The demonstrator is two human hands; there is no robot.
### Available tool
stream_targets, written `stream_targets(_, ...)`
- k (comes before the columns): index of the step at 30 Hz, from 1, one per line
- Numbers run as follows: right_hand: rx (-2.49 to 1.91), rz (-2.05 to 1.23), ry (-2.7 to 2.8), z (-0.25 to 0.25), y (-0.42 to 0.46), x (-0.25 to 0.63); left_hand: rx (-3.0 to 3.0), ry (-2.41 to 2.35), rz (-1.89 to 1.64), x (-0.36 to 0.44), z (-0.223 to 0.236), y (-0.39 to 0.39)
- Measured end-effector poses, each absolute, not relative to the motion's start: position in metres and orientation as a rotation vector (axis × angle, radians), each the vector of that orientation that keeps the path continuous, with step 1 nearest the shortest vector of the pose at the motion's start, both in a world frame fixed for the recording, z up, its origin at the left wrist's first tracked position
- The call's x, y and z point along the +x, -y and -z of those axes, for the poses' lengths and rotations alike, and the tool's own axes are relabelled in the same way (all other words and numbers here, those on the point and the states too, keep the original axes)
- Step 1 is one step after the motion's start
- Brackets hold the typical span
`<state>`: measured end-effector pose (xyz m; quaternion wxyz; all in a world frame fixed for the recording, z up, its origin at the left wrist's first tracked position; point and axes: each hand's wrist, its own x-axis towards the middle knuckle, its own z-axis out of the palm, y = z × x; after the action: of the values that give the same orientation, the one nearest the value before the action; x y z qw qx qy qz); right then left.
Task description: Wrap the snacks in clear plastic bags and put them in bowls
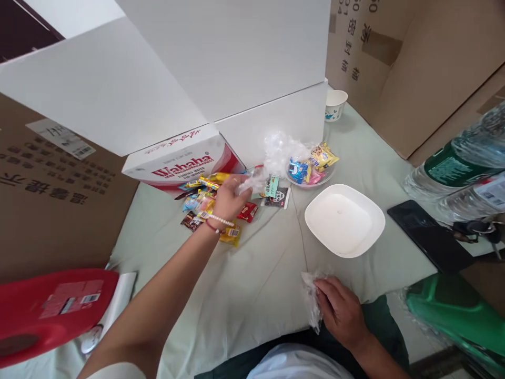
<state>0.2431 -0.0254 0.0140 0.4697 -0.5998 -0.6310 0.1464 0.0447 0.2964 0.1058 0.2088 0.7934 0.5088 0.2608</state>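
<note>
Reference point: white plate (340, 223) on the cloth-covered counter (256, 295). Left hand (232, 197), nearly 9 o'clock: thumb and fingers narrow, pinching clear film (254, 184) over loose snack packets (207, 202); film contents cannot be told. Right hand (341, 310), 6 o'clock: fingers closed on a crumpled clear bag (311, 302). Status, as judged: partway. Several wrapped snacks (324, 157) sit in the clear dish (330, 172) at 11 o'clock; many packets remain outside it, beside the Wahaha box (181, 160) at 10 o'clock.
</note>
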Motion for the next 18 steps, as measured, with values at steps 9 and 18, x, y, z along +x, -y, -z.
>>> stream_targets(9, -1.484, -0.353, 1.557, -0.013, 0.026, 0.245, 2.221, -1.468, -0.755, 0.063, -0.082, -0.292)
stream_targets(18, -1.428, -0.445, 1.516, -0.035, 0.020, 0.243, 1.849, -1.639, -1.048, 0.035, -0.083, -0.283)
